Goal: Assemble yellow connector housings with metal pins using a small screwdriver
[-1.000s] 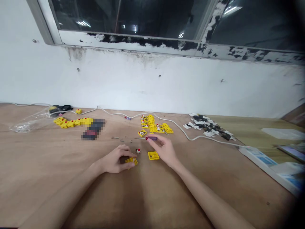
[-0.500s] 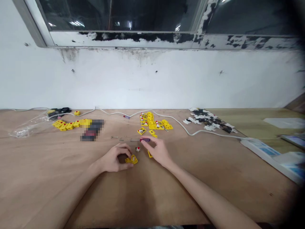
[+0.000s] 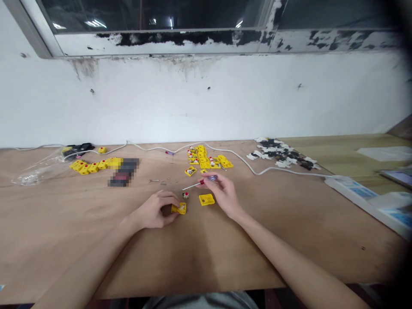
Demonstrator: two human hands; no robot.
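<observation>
My left hand [image 3: 154, 211] rests on the wooden table [image 3: 193, 257] with its fingers closed on a small yellow square part [image 3: 179, 209]. My right hand [image 3: 222, 194] pinches a small screwdriver [image 3: 201, 182] with a red and purple handle, its thin shaft pointing left and lifted off the table. A second yellow square piece [image 3: 206, 199] lies flat just left of my right hand. A tiny red and white button piece [image 3: 186, 195] sits between the two hands.
A heap of yellow parts [image 3: 207, 161] lies beyond the hands, a row of yellow blocks [image 3: 93, 165] at far left by a plastic bag [image 3: 38, 171]. A white cable [image 3: 257, 171] crosses the back. Black and white pieces [image 3: 283, 158] lie right, boxes [image 3: 367, 201] at far right.
My right hand has closed on the screwdriver and lifted it off the table, tilting its shaft. The yellow piece beside it is uncovered again. My left hand keeps its part in place.
</observation>
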